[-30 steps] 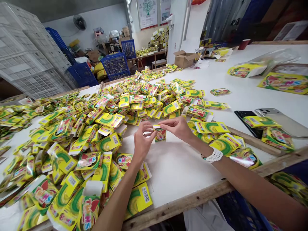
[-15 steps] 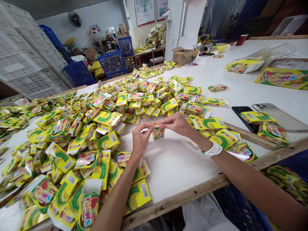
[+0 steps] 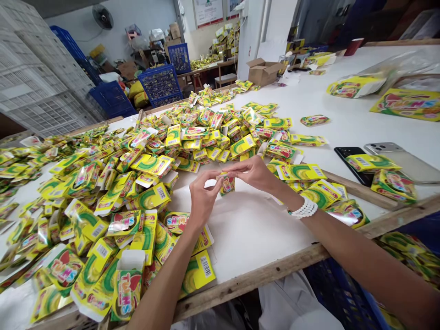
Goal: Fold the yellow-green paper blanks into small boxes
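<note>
Between my two hands stands a small yellow-green fruit-print carton (image 3: 228, 185), upright above the white table. My left hand (image 3: 203, 195) is closed on its left side, thumb against the printed face and fingers at the top edge. My right hand (image 3: 253, 172), with a white bead bracelet at the wrist, pinches the same carton's top from the right; its fingertips partly hide the top end. Left of my forearm lie loose cartons, among them one with a raised white flap (image 3: 132, 260) and one showing a barcode (image 3: 196, 275).
A large pile of cartons (image 3: 206, 137) spreads across the table's far and left side. Two phones (image 3: 409, 160) lie at the right with cartons on them. A wooden strip (image 3: 360, 190) and the wooden table edge (image 3: 254, 279) border the work area. Blue crates (image 3: 160, 85) stand behind.
The carton in my hands has tilted slightly, and more of its printed face shows. My right hand sits a little higher over its top. The view has shifted slightly.
</note>
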